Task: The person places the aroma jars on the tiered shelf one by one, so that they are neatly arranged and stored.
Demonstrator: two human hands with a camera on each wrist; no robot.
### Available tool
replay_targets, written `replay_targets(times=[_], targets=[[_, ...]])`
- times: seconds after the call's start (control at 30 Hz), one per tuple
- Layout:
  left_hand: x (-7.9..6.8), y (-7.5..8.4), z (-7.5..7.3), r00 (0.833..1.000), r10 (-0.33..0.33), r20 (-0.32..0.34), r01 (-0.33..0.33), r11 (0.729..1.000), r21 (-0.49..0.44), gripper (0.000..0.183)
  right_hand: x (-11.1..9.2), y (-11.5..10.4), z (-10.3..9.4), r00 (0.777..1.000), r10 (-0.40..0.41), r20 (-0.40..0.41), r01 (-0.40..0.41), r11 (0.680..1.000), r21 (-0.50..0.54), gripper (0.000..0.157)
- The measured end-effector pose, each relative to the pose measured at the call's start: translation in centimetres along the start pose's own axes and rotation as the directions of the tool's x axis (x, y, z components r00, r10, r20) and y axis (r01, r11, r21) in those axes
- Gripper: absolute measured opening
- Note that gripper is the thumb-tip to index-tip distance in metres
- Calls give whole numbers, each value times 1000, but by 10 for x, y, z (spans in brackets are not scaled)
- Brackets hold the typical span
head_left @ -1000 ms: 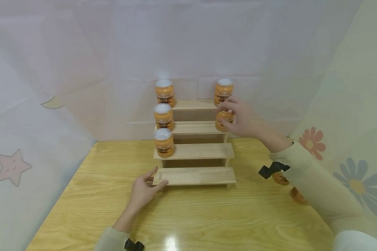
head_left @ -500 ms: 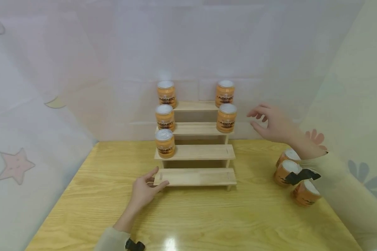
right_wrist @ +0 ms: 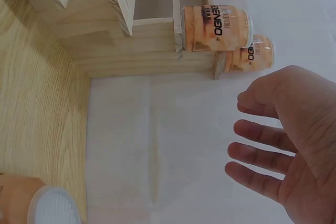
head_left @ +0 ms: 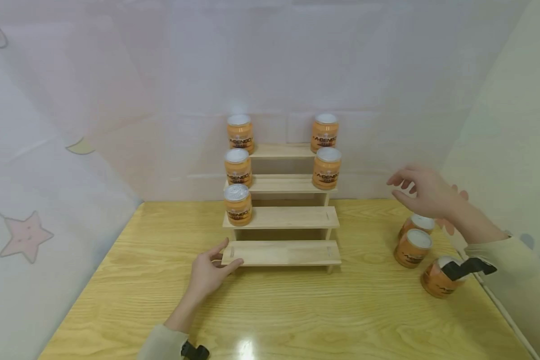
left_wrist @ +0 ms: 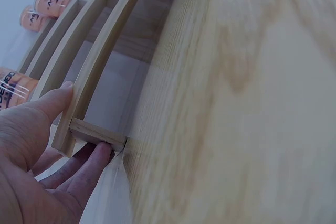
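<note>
Five orange jars (head_left: 327, 172), pale-lidded and dark-lettered, on wooden shelves (head_left: 285, 217)

Pale creased backdrop (head_left: 364, 65) behind wood-grain table (head_left: 306, 310); bright glare (head_left: 245, 349).

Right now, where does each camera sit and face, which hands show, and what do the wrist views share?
Head: on the head, forward and down at the four-tier wooden shelf and orange cans; left hand, right hand and sleeves show.
Left wrist: worn there, facing the shelf's lowest tier; only the left hand shows.
Right wrist: worn there, facing the shelf's side; only the right hand shows.
Both wrist views share the shelf, cans and tabletop.
</note>
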State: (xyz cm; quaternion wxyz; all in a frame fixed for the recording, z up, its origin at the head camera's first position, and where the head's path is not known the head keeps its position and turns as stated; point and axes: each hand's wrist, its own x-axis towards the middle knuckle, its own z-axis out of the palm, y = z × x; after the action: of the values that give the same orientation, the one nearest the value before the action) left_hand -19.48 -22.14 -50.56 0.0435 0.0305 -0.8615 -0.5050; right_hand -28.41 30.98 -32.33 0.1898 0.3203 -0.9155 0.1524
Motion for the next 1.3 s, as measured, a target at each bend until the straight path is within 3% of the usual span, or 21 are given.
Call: replay_targets(times=[0.1,0.23,0.4,0.6,0.87,1.03,1.3], targets=[[0,1,0,1000,-8,-2,8,1000,9,81,-9,4,-1,999,-20,30,20,1000,-11,20],[0,1,-1,1000,-14,1,14,1000,20,81,-19,8,-3,990,28,141,-20,998,-55,18],[0,0,-1,1000,-12,3,12,1000,20,81,-32,11,-2,943,92,319,-66,994,-90,17],[0,-1,-1,1000,-11,6,11,999,33,81,-48,23,7,894,103,436,-89,995,-53,18],[-2,1,-1,1000,-14,3,14,1000,25,82,-62,34,17,850,127,512,-144,990,-6,19],[-3,1,-2,1000,-16,1,16,1000,26,82,-67,36,23,845,109,523,-154,987,43,19],[-2,0,-1,1000,-11,8,11,1000,10,82,-69,34,30,842,143,520,-183,983,27,30]])
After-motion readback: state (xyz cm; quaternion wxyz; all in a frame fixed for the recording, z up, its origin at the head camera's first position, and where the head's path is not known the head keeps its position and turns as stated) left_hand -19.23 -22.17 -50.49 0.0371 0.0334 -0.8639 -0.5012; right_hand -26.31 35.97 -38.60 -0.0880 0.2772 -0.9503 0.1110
